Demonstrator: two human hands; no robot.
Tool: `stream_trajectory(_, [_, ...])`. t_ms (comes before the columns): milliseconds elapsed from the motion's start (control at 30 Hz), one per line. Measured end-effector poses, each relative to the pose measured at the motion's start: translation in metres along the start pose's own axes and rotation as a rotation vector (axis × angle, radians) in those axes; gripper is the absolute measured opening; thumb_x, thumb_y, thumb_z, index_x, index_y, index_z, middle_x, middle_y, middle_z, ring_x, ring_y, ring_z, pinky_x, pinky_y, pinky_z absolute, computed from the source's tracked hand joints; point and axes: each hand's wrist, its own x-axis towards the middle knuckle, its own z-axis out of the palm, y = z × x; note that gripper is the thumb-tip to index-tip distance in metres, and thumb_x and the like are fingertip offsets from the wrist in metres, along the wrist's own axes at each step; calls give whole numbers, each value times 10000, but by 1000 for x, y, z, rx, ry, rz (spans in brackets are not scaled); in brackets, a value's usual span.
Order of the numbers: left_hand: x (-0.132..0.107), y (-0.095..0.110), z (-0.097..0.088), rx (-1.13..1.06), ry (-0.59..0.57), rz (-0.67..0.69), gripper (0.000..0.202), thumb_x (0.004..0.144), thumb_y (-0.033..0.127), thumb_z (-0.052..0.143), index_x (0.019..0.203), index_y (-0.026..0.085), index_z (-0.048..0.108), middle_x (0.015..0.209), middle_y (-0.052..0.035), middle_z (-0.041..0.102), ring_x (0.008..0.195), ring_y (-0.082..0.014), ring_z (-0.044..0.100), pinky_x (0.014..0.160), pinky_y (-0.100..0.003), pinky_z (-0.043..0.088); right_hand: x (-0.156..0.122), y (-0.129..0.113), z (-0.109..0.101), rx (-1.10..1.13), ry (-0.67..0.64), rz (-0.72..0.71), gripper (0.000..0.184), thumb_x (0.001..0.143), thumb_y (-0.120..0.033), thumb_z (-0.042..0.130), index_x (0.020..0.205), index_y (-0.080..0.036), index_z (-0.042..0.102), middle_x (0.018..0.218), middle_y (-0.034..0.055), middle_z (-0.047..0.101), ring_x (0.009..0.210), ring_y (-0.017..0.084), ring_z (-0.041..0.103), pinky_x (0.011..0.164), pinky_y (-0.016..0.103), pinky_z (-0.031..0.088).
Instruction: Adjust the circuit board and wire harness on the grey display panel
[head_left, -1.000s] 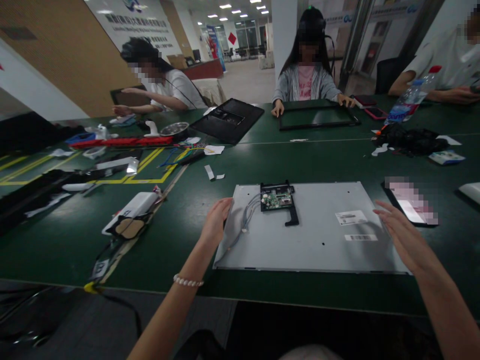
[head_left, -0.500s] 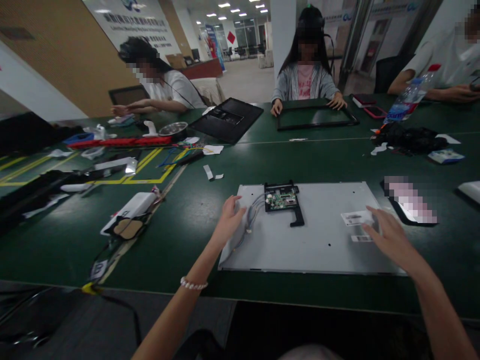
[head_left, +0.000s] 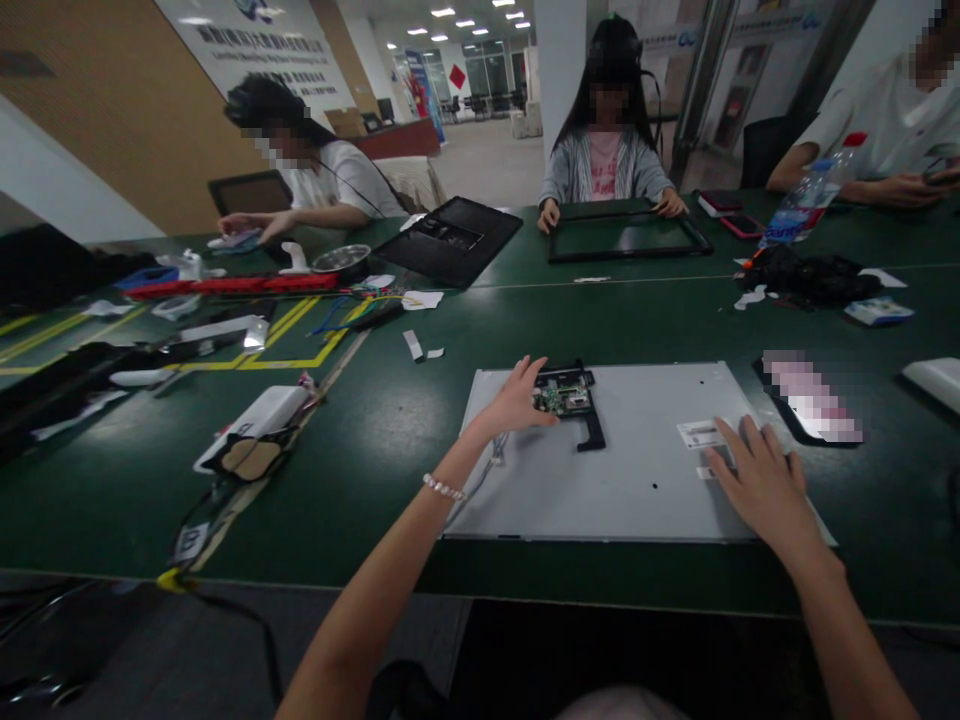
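Note:
A grey metal monitor back panel [head_left: 637, 470] lies flat on the green table [head_left: 390, 440] in front of me. A small green circuit board in a black bracket [head_left: 571, 398] sits near its top left, with grey wires trailing left. My left hand [head_left: 517, 400] reaches onto the panel, its fingers spread and touching the board's left edge. My right hand [head_left: 757, 480] lies flat with fingers apart on the panel's right side, next to two white labels [head_left: 701, 435].
A phone [head_left: 810, 400] lies right of the panel. A white device [head_left: 255, 425] and cables sit to the left. Across the table, three people work: a black back cover [head_left: 457, 238], a black frame [head_left: 626, 238], a water bottle [head_left: 806, 205] and dark clutter [head_left: 806, 275].
My left hand has moved from the panel's left edge up and right to the circuit board. My right hand has come down from the right and now rests flat on the panel.

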Motion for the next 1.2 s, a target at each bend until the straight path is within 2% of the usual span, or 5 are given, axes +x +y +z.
stream_trajectory(233, [15, -19, 6, 72, -74, -37, 1198, 509, 391, 861, 1518, 185, 249, 1607, -224, 123, 1487, -428, 67, 1166, -579, 199, -1, -4, -1, 12, 12, 26, 625, 933, -545, 344, 1488, -263, 397, 1586, 117, 313, 1450, 382, 247, 1090, 663, 241])
stream_trajectory(367, [14, -20, 7, 30, -41, 17, 1193, 515, 347, 853, 1525, 216, 234, 1581, -193, 168, 1463, -410, 189, 1168, -522, 252, -3, -7, -3, 17, 40, 27, 613, 936, -527, 339, 1481, -256, 412, 1585, 111, 319, 1455, 372, 244, 1099, 644, 244])
stream_trajectory(667, [-2, 13, 15, -4, 3, 73, 1129, 538, 297, 828, 1505, 213, 251, 1492, -171, 253, 1394, -393, 311, 1160, -514, 294, -3, -8, -4, 11, 48, 24, 619, 940, -522, 325, 1485, -243, 414, 1585, 114, 317, 1452, 375, 240, 1107, 634, 236])
stream_trajectory(867, [-10, 37, 28, -29, -72, 131, 1110, 544, 320, 826, 1497, 202, 270, 1478, -177, 271, 1328, -405, 402, 1130, -531, 353, -4, -7, -4, -5, 43, 13, 628, 946, -528, 318, 1494, -231, 399, 1585, 131, 312, 1449, 381, 244, 1102, 628, 246])
stream_trajectory(1200, [-14, 42, 53, -60, -64, 109, 1073, 548, 339, 831, 1473, 196, 306, 1475, -190, 252, 1336, -426, 387, 1123, -564, 354, -3, -6, -2, -77, 40, 7, 608, 968, -520, 282, 1493, -234, 394, 1576, 134, 328, 1445, 380, 258, 1092, 608, 284])
